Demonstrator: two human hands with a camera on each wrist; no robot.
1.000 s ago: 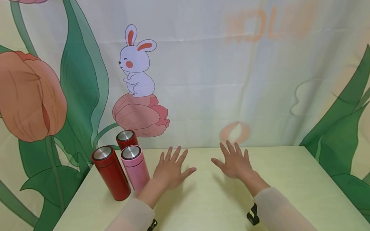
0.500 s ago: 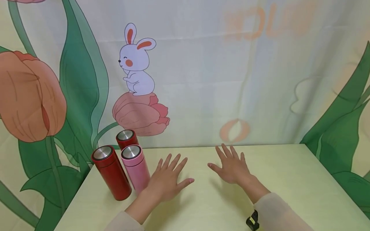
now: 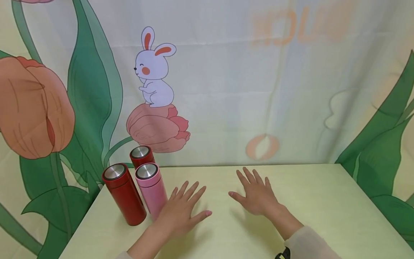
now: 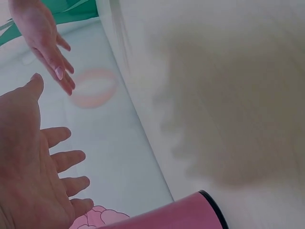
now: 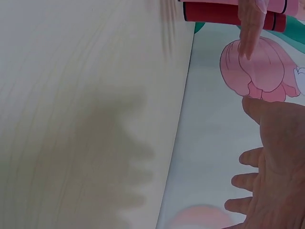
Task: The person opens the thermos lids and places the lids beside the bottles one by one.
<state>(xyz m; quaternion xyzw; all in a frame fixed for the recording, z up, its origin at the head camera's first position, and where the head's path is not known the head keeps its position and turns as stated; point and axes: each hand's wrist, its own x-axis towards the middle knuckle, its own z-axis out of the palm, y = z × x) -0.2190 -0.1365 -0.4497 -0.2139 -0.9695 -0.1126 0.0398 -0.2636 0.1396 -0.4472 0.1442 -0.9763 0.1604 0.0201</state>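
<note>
My left hand (image 3: 182,213) hovers palm down above the table, fingers spread and holding nothing. Just left of it stands a pink thermos flask (image 3: 152,190) with a steel-topped lid; the hand hides part of its base. Two red flasks are beside it: a front red flask (image 3: 125,196) to the left, and a rear red flask (image 3: 141,155) mostly hidden behind the pink one. My right hand (image 3: 260,196) is also raised over the table with its fingers apart, and nothing is in it. Both wrist views show the palms facing down, with hand shadows on the tabletop below.
The pale yellow table (image 3: 323,201) ends at the back against a hanging cloth (image 3: 220,90) printed with a rabbit and tulips. A dark band (image 3: 283,254) sits at the right sleeve. All three flasks stand upright at the table's left side.
Both hands have drawn back toward me, the left one further and slightly leftward, the right one also slightly to the left. The flasks have not moved.
</note>
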